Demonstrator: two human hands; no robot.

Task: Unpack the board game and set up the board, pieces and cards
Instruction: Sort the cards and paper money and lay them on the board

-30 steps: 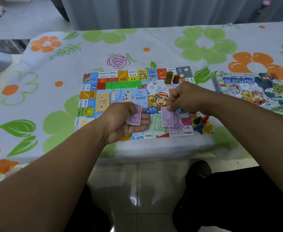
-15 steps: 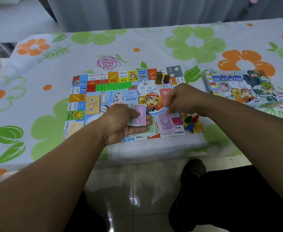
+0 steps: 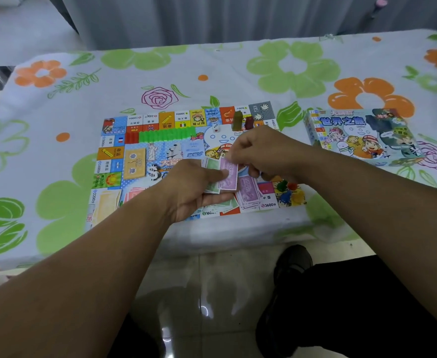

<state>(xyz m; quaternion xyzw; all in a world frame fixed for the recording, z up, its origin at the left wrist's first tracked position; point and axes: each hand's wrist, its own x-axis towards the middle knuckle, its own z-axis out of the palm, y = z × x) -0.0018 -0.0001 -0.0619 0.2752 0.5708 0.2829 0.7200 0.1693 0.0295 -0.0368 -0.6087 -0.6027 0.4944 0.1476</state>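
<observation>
Sorting the play money: the left hand (image 3: 191, 192) grips a small stack of notes (image 3: 211, 165) over the board (image 3: 134, 161) while the right hand (image 3: 263, 153) pinches its top purple note (image 3: 229, 174), probably bound next for the purple pile (image 3: 249, 193) just beside.

The right hand (image 3: 263, 153) has left the purple pile (image 3: 248, 193) and pinches the top note (image 3: 229, 174) of the left hand's (image 3: 189, 188) stack (image 3: 212, 165).

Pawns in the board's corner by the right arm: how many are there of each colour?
Green pawn: 1
Red pawn: 1
Blue pawn: 1
Yellow pawn: 1
Total: 4
</observation>
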